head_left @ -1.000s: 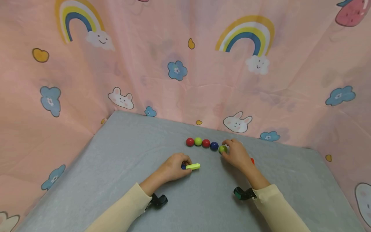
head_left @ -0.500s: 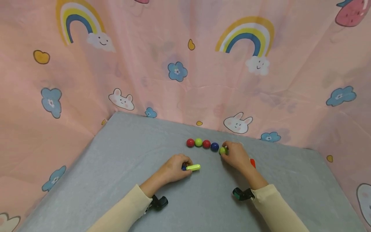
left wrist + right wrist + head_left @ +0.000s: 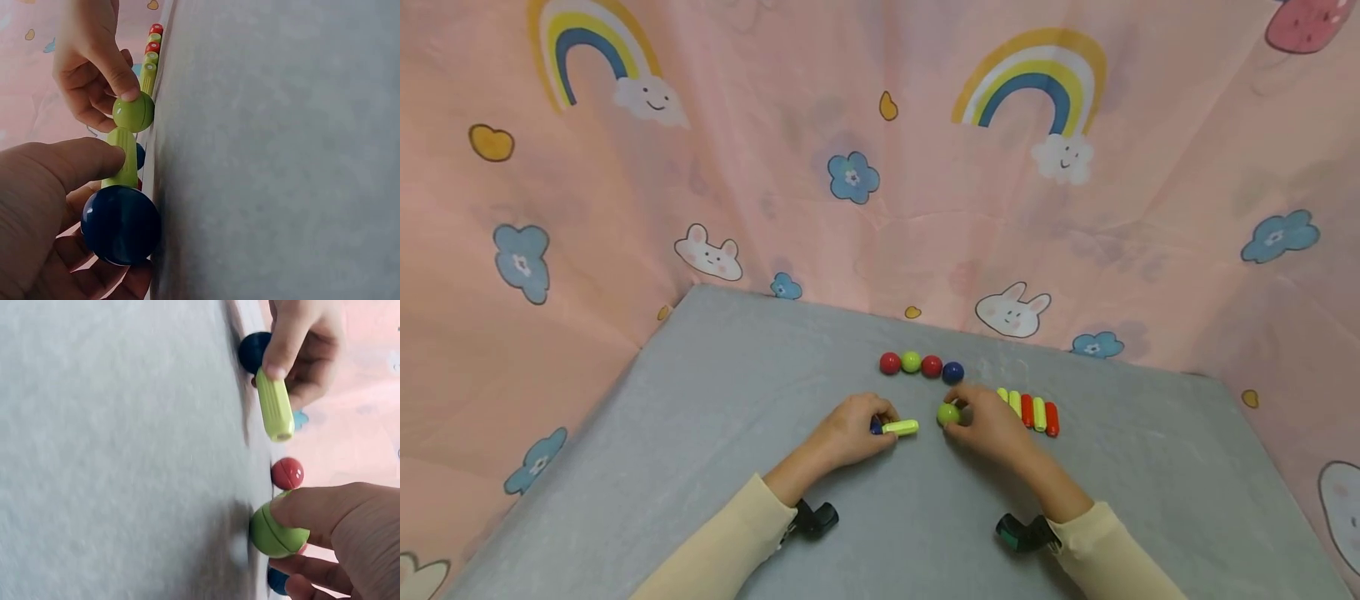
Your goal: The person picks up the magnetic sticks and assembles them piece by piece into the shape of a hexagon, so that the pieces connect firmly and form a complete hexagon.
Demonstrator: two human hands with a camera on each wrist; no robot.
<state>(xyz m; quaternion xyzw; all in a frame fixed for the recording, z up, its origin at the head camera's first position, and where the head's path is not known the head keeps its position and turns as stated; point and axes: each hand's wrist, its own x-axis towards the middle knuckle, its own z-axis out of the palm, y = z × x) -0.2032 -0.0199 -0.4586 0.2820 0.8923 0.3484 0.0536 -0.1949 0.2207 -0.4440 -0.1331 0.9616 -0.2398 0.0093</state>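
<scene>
My left hand pinches a yellow-green rod low over the grey tabletop. At the rod's near end sits a dark blue ball, and the rod's other end points right. Facing it, my right hand holds a green ball between thumb and fingers. In the head view a small gap separates ball and rod. In the left wrist view the ball overlaps the rod's far end, and contact is unclear there.
Behind the hands, a red ball, a green ball, another red ball and a blue ball form a row. Several red and yellow-green rods lie side by side beyond my right hand. A pink printed curtain borders the table.
My right hand has drawn the green ball out of the row's right end, toward me and leftward to the rod. More of the loose rods now show. My left hand has stayed put.
</scene>
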